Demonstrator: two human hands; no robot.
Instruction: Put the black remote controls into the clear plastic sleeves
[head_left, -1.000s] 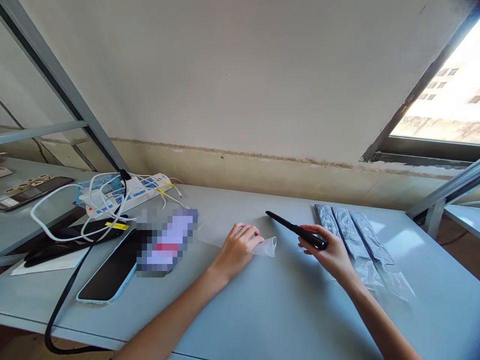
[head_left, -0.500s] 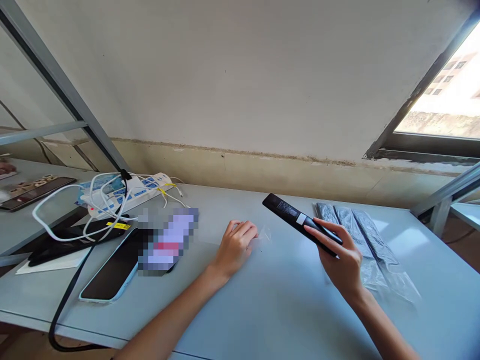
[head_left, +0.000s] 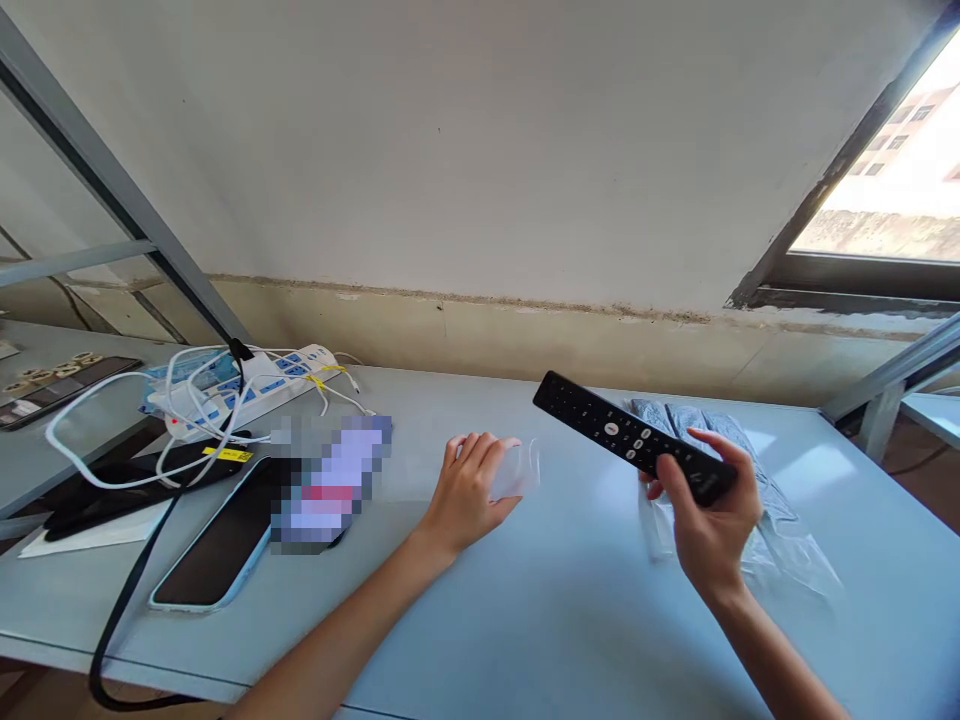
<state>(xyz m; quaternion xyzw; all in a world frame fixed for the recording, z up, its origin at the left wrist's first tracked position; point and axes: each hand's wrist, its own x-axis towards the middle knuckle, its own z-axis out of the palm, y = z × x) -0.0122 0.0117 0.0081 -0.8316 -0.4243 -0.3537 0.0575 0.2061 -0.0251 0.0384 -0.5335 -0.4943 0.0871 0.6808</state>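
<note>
A black remote control (head_left: 611, 428) is gripped in my right hand (head_left: 716, 515), its button side up and its far end pointing left toward the wall. My thumb lies across its near part. My left hand (head_left: 469, 490) rests low over the table, thumb and fingers apart around the mouth of a clear plastic bag (head_left: 529, 465). The film stands up between the fingertips and thumb; the rest of the bag is hard to make out. Behind the right hand lie several dark remotes in clear plastic sleeves (head_left: 776, 500), partly covered by that hand.
To the left are a phone in a light blue case (head_left: 217, 545), a second phone with a blurred lit screen (head_left: 334, 485), a black pouch (head_left: 124, 490) and a power strip (head_left: 292, 380) tangled in white cables. A grey metal post (head_left: 112, 170) slants up at left.
My right hand has turned the remote from its labelled back to its button side and shifted slightly right. The fingers of my left hand have spread, raising the bag's mouth.
</note>
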